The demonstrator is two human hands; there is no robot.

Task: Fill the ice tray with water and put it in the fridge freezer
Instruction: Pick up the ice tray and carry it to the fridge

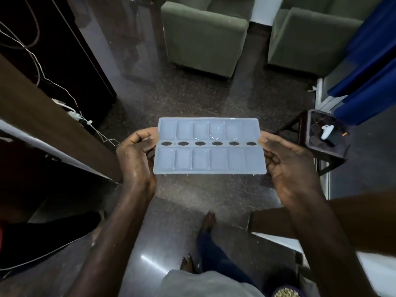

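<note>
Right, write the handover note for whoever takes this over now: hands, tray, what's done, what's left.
Left hand: grips the left end of the ice tray. Right hand: grips its right end.
Tray: held roughly level above the floor, water glinting in some far-row cells, drops on the near edge.
Done: filling, apparently.
Left: carry it level to the fridge freezer, which is not in view, and put it in.

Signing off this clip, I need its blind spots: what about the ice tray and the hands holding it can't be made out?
Head view only.
Water level in the ice tray: pale cells, few glints; fullness unclear.
Fingers of the left hand and right hand beneath the tray: hidden by it.
White object on the stool: too small to name.
Freezer: outside the frame.
</note>
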